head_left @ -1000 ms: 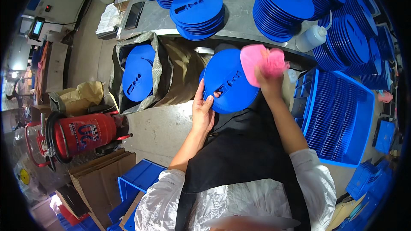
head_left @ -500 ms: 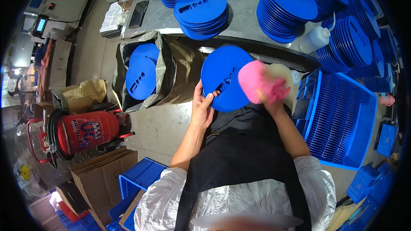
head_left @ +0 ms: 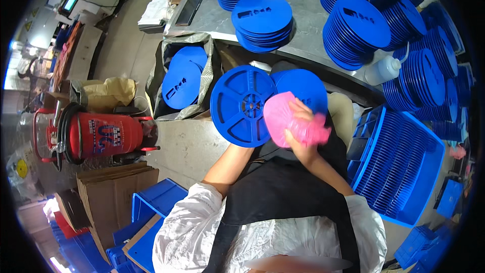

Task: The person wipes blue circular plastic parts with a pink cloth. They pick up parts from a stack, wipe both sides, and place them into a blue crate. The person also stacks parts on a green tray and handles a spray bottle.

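Spoked blue disc [head_left: 230,116] was held above the lap, apparently by the left hand behind it; left fingers were hidden, so their grip could not be told. Pink cloth [head_left: 277,121] was bunched in the curled fingers of the right hand [head_left: 299,140], overlapping the disc's edge. Risk judged: with a loose hold, the disc could be dropped or scuffed against the smooth discs [head_left: 309,85] alongside; cloth could be snagged on the spokes. Grey metal tabletop [head_left: 309,45] was loaded with disc stacks [head_left: 356,30]. Woven sack [head_left: 211,63], blue crate [head_left: 428,156] and red extinguisher [head_left: 106,132] were noted around.
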Demonstrator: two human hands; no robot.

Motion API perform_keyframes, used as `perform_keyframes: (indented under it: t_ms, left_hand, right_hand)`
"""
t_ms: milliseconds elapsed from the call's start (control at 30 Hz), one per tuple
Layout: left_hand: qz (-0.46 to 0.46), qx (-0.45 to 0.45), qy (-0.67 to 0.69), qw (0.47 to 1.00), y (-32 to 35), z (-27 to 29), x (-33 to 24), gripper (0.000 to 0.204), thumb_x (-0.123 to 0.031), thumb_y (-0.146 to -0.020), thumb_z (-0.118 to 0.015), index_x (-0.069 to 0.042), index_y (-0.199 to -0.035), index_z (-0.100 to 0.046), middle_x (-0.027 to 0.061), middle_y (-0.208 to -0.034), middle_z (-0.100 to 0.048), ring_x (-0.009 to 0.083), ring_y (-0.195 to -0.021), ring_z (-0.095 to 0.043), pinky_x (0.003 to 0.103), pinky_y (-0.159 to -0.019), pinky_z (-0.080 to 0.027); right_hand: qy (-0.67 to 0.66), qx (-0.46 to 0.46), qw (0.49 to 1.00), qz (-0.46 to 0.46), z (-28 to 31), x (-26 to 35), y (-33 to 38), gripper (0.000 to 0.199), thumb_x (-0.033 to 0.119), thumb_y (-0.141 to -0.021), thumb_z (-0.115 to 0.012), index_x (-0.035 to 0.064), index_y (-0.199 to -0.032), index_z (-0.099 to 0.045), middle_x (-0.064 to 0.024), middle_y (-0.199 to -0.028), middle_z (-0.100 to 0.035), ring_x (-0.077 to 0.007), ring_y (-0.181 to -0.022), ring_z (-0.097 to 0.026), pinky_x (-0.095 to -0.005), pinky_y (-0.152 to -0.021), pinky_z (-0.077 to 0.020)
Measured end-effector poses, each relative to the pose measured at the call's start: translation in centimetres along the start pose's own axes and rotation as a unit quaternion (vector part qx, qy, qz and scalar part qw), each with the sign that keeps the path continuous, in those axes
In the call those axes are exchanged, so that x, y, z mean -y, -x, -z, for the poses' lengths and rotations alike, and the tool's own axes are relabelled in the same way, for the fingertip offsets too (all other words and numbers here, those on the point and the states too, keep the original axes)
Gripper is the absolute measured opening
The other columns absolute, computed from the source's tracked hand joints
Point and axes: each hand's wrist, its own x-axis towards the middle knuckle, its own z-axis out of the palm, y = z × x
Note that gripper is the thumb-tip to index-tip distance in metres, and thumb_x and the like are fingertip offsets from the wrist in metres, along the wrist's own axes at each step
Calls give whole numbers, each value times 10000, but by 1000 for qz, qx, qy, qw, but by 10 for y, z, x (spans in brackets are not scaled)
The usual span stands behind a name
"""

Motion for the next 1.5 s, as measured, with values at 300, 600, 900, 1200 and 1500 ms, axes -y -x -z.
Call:
perform_keyframes:
  t_ms: [300,600,900,1200,1500]
  left_hand:
    - [-99,-12,-180,979,25,12,-19,446,-165,-935,-536,-53,-1356,-436,112,-1086,-628,243,-1052,-604,417,-964,-457]
    - [-158,24,-335,929,0,26,-16,509,-52,-891,-602,-48,-1368,-424,117,-1049,-645,245,-1008,-630,423,-952,-466]
    - [-117,-71,-436,889,-2,15,-12,662,-11,-807,-699,-17,-1394,-392,125,-1081,-644,208,-952,-653,348,-893,-503]
    - [-77,-54,-421,902,33,11,-2,663,-16,-807,-701,-17,-1394,-394,127,-1100,-637,206,-953,-651,349,-900,-498]
    - [-62,-53,-392,916,47,8,-18,664,-20,-806,-704,-17,-1394,-395,130,-1119,-629,205,-955,-650,351,-907,-494]
  right_hand:
    - [-186,114,955,-200,-67,56,-121,376,194,-744,-742,34,-1055,-604,-82,-883,-673,-210,-916,-636,-430,-781,-527]
    - [45,-14,980,-192,49,-20,-8,575,150,-689,-776,39,-1211,-562,-95,-1195,-606,-225,-1132,-569,-334,-976,-437]
    - [232,109,966,45,1,11,5,168,92,-730,-677,55,-889,-635,-103,-1145,-618,-312,-1091,-563,-380,-895,-456]
    - [120,-89,965,-214,17,-83,-56,338,234,-694,-777,26,-940,-676,-138,-915,-697,-237,-845,-677,-361,-774,-519]
    - [110,274,939,178,28,-20,-23,249,214,-709,-681,76,-907,-620,-102,-1166,-630,-301,-1179,-531,-466,-982,-389]
